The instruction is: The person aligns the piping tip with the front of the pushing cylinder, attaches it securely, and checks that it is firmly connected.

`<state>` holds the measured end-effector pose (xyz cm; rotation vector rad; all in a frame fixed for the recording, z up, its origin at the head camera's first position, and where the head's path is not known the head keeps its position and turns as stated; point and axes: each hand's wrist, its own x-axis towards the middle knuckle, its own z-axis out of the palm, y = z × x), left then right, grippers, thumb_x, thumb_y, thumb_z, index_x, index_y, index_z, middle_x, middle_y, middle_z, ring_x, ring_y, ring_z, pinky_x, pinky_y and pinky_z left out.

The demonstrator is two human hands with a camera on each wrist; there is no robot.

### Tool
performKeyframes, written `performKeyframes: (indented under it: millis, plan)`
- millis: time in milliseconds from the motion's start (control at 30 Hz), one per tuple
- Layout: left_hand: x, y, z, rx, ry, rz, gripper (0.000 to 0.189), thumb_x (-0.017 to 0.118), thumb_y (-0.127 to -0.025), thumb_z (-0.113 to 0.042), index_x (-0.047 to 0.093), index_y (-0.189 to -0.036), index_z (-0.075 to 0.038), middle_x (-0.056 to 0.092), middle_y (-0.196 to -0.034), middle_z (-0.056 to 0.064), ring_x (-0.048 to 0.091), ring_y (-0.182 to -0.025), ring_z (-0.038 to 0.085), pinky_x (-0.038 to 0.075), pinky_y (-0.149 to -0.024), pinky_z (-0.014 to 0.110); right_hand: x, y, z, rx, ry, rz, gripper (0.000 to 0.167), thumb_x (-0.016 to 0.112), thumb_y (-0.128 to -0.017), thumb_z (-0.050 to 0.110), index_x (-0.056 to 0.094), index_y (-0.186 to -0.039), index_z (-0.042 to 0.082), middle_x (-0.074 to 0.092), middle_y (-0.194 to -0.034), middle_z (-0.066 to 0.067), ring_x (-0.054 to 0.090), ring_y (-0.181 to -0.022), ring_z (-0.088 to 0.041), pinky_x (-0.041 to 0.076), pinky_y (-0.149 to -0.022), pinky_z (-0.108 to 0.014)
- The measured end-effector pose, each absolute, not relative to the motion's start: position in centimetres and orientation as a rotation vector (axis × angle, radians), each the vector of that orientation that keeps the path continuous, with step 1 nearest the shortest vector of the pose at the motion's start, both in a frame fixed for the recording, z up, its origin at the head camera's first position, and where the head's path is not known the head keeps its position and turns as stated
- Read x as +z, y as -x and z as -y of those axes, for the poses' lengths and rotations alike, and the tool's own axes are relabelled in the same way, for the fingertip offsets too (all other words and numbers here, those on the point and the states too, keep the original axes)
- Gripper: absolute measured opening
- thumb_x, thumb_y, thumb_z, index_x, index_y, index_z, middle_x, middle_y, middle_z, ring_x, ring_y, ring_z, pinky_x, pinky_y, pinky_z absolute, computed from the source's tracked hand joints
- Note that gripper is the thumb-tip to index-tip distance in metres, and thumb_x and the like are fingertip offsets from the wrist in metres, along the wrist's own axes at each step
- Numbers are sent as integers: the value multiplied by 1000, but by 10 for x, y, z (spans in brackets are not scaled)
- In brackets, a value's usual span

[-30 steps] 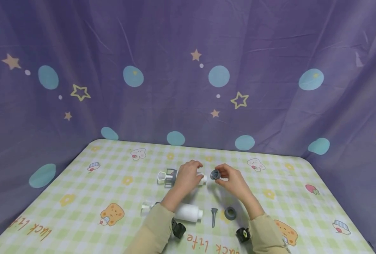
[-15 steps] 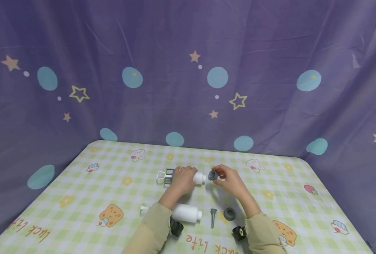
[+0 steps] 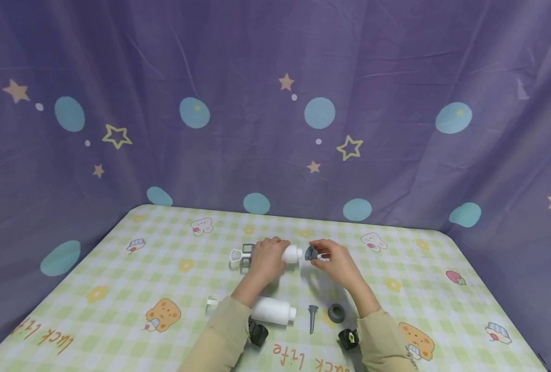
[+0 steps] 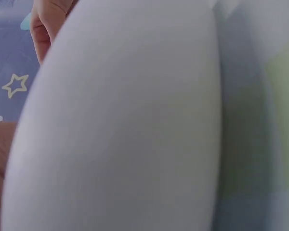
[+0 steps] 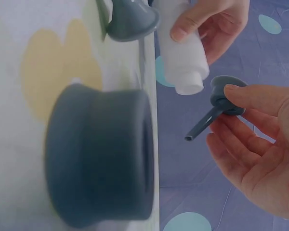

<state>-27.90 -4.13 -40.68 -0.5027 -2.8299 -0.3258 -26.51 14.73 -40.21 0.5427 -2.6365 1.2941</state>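
Behind everything we see a purple fabric curtain [image 3: 233, 160] printed with teal blobs and stars, and before it a bench [image 3: 117, 330] under a green-and-white checked cloth [image 3: 452, 310]. Our left hand [image 3: 267, 258] is wrapped around a smooth white cylindrical bottle [image 3: 291, 254], its thumb along the side; a narrower, stepped neck points toward our right hand. At the bottle's other end, beyond the left hand, show a dark grey frame [image 3: 247, 247] and a white loop handle [image 3: 236, 255]. Our right hand [image 3: 339, 264] pinches a dark blue-grey nozzle [image 3: 310, 253] between thumb and fingers. It has a broad round flange and a thin, straight, hollow tube, and sits just beside the bottle's neck, apart from it.

Nearer us, by the left forearm, lies a second white cylindrical bottle [image 3: 273, 311]. Between the forearms rest a dark grey funnel-topped peg with a slim stem [image 3: 312, 318] and, nearest the right wrist, a thick dark grey ring [image 3: 336, 313].

A second ago our left hand hovered over the bottle with thumb and fingers apart; now it grips. The bottle's neck sits slightly higher, and the nozzle's mouth has turned from us toward that neck. The pieces between our forearms lie as they did.
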Motion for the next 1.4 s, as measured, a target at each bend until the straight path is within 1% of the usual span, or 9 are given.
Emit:
performKeyframes:
  millis: [267,633,900,1167,1400]
  plan:
    - [-393,274,43,-376,503,2758,47,72,-75,-18,59,-120,-17,61,-113,3,55,-102,24,41,-90,42,-397,263,-147,1334,-513,2600,41,69,-77,2,59,-117,3,63,-106,-12,61,-94,-26,50,-81,-37]
    - [-387,266,44,-363,567,2707,49,72,-75,-18,58,-122,-19,60,-114,0,54,-105,21,38,-94,41,-395,262,-147,1355,-536,2572,40,67,-79,2,59,-117,5,59,-111,-10,60,-98,-24,50,-84,-33]
    - [-382,262,43,-356,597,2676,48,71,-76,-17,58,-122,-19,59,-116,1,53,-106,21,37,-95,41,-394,262,-147,1353,-555,2558,40,67,-78,0,59,-117,4,59,-108,-10,60,-96,-24,50,-83,-31]
    - [-383,258,46,-403,585,2649,49,73,-74,-17,59,-121,-18,60,-115,2,54,-106,22,37,-94,41,-396,262,-144,1366,-552,2569,41,70,-77,3,58,-117,5,60,-110,-11,61,-98,-25,49,-86,-37]
    - [-382,256,48,-372,611,2625,49,73,-74,-18,58,-121,-18,60,-115,1,54,-106,22,37,-94,41,-395,259,-141,1378,-517,2573,37,71,-75,4,59,-110,8,62,-108,-8,61,-97,-25,48,-86,-44]
